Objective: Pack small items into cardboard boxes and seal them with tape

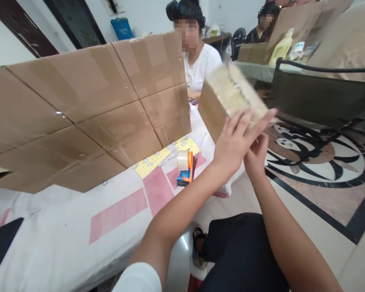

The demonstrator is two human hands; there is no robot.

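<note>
A brown cardboard box [212,110] is held up and tilted over the table's right edge. Its pale, rough-looking face, blurred by motion, points up toward me. My left hand [235,140] lies over the near part of the box, fingers stretched across its face and pressed to it. Close against it, my right hand [257,154] grips the near right corner; some of its fingers are hidden. A tape dispenser [186,172] with an orange side and a roll of clear tape stands on the table left of my hands.
Taped cardboard boxes [115,105] stand stacked as a wall along the table [61,227]. A person [202,65] in a white shirt is behind it, and another person sits farther back. A dark chair [319,93] stands on the right. A black flat object [4,243] lies at the left.
</note>
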